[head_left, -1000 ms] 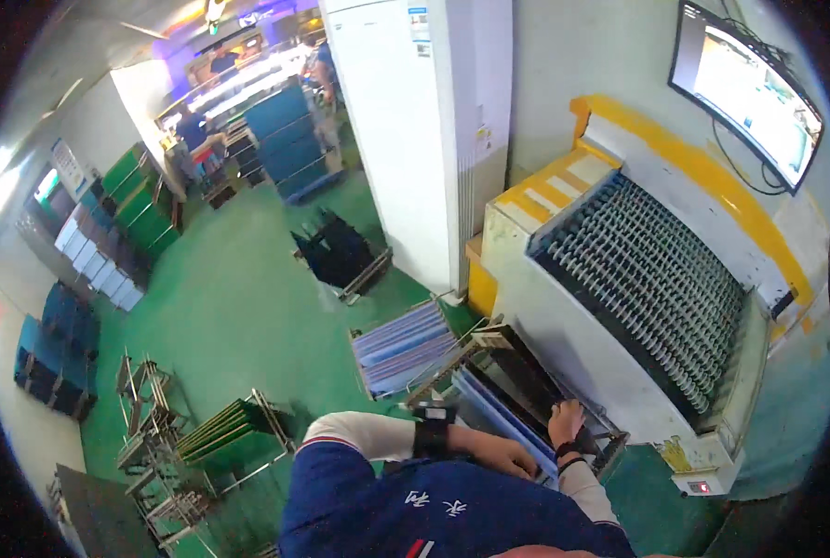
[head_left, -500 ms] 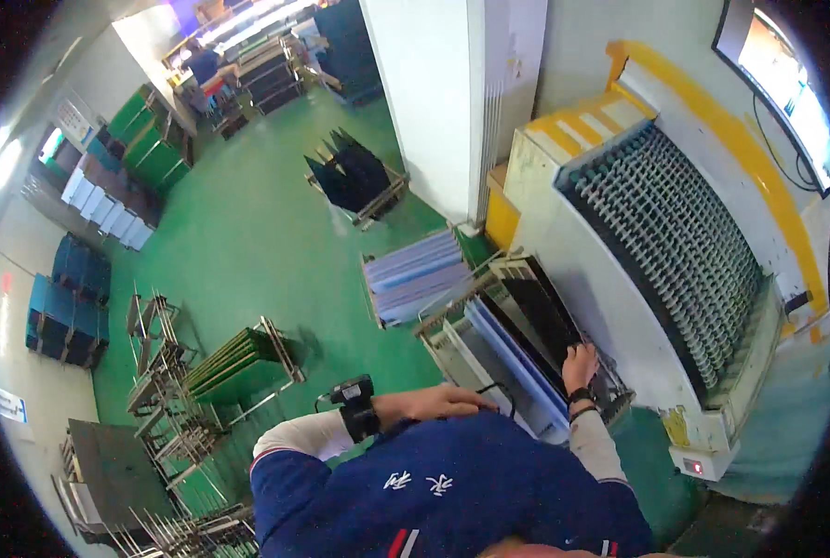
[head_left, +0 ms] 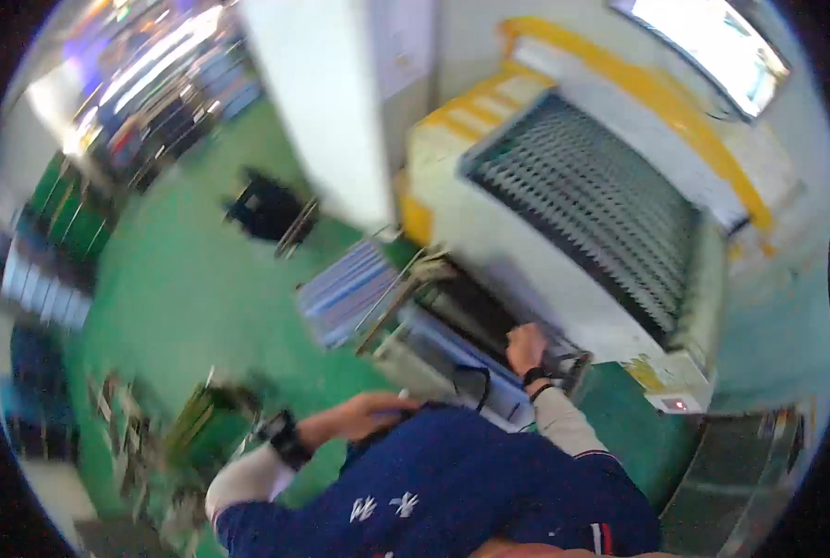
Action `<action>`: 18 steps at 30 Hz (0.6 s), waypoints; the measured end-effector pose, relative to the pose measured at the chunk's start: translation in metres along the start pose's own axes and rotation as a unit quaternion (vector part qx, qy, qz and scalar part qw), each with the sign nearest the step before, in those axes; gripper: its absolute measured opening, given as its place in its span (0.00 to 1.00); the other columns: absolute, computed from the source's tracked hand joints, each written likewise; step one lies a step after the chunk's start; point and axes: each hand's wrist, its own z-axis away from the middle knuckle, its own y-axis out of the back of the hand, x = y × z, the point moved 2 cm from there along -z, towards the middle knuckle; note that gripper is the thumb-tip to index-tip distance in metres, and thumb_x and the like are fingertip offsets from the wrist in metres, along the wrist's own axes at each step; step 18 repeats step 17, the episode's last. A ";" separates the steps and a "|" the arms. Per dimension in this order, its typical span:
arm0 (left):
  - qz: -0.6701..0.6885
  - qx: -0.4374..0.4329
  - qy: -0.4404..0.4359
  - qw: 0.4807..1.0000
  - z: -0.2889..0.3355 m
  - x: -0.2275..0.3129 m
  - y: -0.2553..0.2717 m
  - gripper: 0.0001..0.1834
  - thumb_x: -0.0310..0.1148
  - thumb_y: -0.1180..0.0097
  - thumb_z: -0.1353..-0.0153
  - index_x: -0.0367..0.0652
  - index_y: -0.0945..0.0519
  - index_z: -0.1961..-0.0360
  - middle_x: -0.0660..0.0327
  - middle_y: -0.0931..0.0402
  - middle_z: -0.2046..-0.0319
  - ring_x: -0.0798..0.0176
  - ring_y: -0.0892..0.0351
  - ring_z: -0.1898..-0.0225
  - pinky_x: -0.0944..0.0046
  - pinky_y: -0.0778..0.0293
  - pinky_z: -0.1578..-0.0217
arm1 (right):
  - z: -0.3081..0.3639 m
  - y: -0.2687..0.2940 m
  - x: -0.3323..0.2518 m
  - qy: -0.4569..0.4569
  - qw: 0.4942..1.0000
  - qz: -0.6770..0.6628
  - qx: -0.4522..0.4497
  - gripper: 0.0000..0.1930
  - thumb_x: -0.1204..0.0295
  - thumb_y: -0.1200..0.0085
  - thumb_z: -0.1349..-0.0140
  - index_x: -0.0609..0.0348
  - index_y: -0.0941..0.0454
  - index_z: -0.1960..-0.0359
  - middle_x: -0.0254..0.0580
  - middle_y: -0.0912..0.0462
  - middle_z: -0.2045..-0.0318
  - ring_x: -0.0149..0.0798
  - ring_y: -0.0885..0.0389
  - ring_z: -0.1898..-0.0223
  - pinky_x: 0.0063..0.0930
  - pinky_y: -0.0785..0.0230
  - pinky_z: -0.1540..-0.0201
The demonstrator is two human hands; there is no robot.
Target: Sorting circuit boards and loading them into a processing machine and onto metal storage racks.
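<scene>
My right hand [head_left: 527,348] is closed at the near end of a dark flat panel [head_left: 472,306], its fingers bent over the edge. The panel stands on edge in a metal rack cart [head_left: 378,316] in front of me. Pale blue panels [head_left: 434,333] stand beside it in the same rack. My left hand [head_left: 370,416] is at the front of my waist, near a black loop [head_left: 474,379]. Its fingers are smeared by motion, and what they touch is hidden. A dark device is strapped to my left wrist.
A white machine with a sloping bed of rollers [head_left: 601,205] stands right of the rack. Another rack holds blue-white panels [head_left: 348,290] beyond it. Dark panels [head_left: 271,206] stand farther off, near a white pillar [head_left: 327,102]. A screen [head_left: 713,46] hangs at upper right.
The whole view has swung, so the machine and racks sit farther left in the picture. My right hand stays at the dark panel's end. My left hand stays close to my waist.
</scene>
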 end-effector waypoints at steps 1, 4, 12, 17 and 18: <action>-0.017 -0.034 -0.025 0.999 0.007 0.004 0.008 0.29 0.30 0.48 0.35 0.45 0.35 0.32 0.57 0.36 0.33 0.58 0.39 0.32 0.56 0.45 0.32 | 0.002 -0.027 0.020 0.034 0.989 -0.040 0.140 0.11 0.64 0.44 0.43 0.57 0.16 0.67 0.49 0.20 0.59 0.55 0.25 0.52 0.55 0.34 0.53; 0.086 -0.060 0.016 0.994 0.046 0.035 0.022 0.30 0.29 0.44 0.36 0.45 0.34 0.33 0.55 0.35 0.34 0.58 0.38 0.33 0.59 0.42 0.33 | 0.000 -0.031 0.007 -0.003 0.985 -0.080 0.152 0.07 0.66 0.43 0.43 0.52 0.16 0.68 0.43 0.23 0.58 0.52 0.27 0.52 0.55 0.37 0.51; -0.112 -0.193 -0.009 0.975 0.035 0.062 0.033 0.52 0.36 0.36 0.43 0.48 0.57 0.25 0.53 0.55 0.26 0.51 0.53 0.27 0.55 0.52 0.29 | 0.000 -0.032 0.011 -0.016 0.972 -0.111 0.206 0.06 0.65 0.41 0.44 0.51 0.17 0.70 0.40 0.25 0.59 0.51 0.29 0.53 0.53 0.39 0.52; -0.172 -0.172 0.033 0.969 0.011 0.050 0.036 0.56 0.43 0.34 0.45 0.50 0.60 0.25 0.53 0.61 0.25 0.47 0.60 0.25 0.52 0.57 0.28 | -0.006 -0.022 0.013 -0.016 0.982 -0.110 0.154 0.09 0.64 0.40 0.44 0.53 0.16 0.66 0.42 0.24 0.58 0.52 0.30 0.50 0.53 0.38 0.51; -0.172 -0.172 0.033 0.969 0.011 0.050 0.036 0.56 0.43 0.34 0.45 0.50 0.60 0.25 0.53 0.61 0.25 0.47 0.60 0.25 0.52 0.57 0.28 | -0.006 -0.022 0.013 -0.016 0.982 -0.110 0.154 0.09 0.64 0.40 0.44 0.53 0.16 0.66 0.42 0.24 0.58 0.52 0.30 0.50 0.53 0.38 0.51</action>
